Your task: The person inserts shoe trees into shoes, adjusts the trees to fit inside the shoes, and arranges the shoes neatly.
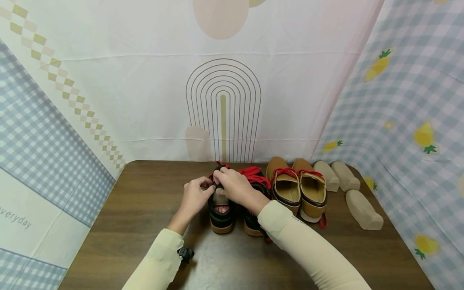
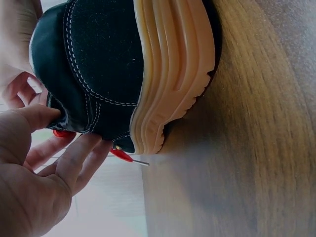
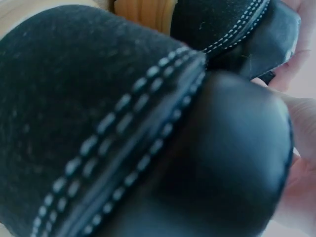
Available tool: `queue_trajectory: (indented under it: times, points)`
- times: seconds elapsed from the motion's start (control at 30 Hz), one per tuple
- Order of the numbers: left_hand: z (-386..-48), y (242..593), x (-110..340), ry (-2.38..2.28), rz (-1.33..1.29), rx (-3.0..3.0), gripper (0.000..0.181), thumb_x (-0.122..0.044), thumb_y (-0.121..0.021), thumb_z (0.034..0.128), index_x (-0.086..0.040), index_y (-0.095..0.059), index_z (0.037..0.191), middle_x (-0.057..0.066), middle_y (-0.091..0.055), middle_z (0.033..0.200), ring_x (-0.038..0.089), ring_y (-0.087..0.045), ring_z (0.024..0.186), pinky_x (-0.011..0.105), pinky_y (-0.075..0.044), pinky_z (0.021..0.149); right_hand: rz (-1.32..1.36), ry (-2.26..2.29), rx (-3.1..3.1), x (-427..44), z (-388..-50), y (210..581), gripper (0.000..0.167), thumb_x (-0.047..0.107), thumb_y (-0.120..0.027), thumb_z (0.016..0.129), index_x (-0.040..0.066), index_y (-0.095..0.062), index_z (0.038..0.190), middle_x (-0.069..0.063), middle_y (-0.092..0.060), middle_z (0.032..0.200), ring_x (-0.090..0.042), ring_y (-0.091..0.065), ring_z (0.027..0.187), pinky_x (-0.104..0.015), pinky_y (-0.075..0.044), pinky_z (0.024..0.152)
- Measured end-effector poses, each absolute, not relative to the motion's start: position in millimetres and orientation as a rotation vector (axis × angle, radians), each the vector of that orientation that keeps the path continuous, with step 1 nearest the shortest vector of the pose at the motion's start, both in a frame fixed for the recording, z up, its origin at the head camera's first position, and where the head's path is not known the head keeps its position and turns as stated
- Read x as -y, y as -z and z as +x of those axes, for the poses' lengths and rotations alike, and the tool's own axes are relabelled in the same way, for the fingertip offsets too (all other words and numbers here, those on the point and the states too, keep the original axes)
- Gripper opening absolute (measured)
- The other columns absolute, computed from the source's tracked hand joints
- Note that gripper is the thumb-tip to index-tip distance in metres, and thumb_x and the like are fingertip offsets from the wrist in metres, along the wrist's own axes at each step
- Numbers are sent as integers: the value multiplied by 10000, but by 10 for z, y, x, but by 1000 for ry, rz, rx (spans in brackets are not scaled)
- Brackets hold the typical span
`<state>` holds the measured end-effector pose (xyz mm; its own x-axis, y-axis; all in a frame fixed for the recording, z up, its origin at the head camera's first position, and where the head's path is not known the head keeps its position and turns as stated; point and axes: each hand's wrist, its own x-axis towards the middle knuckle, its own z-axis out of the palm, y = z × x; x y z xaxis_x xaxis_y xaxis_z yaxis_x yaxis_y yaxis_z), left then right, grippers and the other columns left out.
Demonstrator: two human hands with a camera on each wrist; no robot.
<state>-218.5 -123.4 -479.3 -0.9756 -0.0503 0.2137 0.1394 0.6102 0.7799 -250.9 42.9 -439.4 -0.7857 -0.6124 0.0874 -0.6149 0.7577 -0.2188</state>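
Note:
A black shoe with white stitching and a tan sole stands on the table, heel towards me. My left hand grips its left upper edge; in the left wrist view the thumb is inside the collar and the fingers lie outside. From the right, my right hand reaches over the shoe, its curled fingers pinching at the tongue and lace area, partly hidden. A red lace end sticks out below the left fingers. Close on the right stands the matching black shoe, with red laces piled on top.
Two tan shoes with red laces stand right of the black pair. Several beige foot-shaped forms lie at the table's right end. A patterned curtain hangs behind the brown table.

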Motion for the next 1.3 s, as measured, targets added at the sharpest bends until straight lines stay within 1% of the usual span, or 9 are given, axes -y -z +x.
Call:
queue_trajectory:
  times: [0.27,0.8,0.97,1.07,1.17,1.3]
  points:
    - [-2199,4802,1247,1274,-74,2628,56,-162,-767,871,-115,-777,899,-1,-757,807,140,-656,728,316,-524,683,983,-253,2949,-365,-2524,4406,378,277,-876,841,194,-516,922,36,-530,925,-170,-544,793,-322,-445,606]
    - [-2189,4784,1213,1242,-104,2660,55,-167,-770,881,-118,-774,906,-17,-742,788,123,-637,694,331,-531,684,942,-191,2963,-393,-2498,4429,375,287,-864,855,159,-532,975,-12,-579,966,-217,-613,837,-353,-495,622]
    - [-2187,4778,1209,1243,-94,2659,61,-165,-772,887,-111,-776,914,-7,-743,795,136,-648,709,340,-541,692,938,-145,2941,-378,-2482,4448,379,282,-855,867,142,-583,1092,-53,-632,1087,-255,-655,937,-393,-572,671]
    - [-2185,4773,1215,1242,-90,2660,64,-167,-770,887,-109,-776,915,-5,-741,796,141,-645,712,337,-539,691,929,-115,2941,-361,-2474,4460,406,282,-848,875,137,-591,1155,-71,-638,1148,-271,-660,980,-412,-593,694]
    - [-2189,4777,1224,1239,-86,2664,56,-168,-769,886,-114,-772,903,-10,-738,784,143,-639,704,331,-531,684,927,-114,2938,-350,-2469,4464,404,273,-847,877,135,-592,1158,-74,-637,1152,-269,-662,988,-412,-595,695]
    - [-2200,4789,1236,1230,-90,2662,57,-171,-767,888,-117,-768,907,-5,-744,797,148,-649,718,339,-537,692,952,-137,2900,-355,-2471,4471,352,233,-823,899,126,-598,1146,-70,-638,1109,-257,-666,960,-402,-590,678]
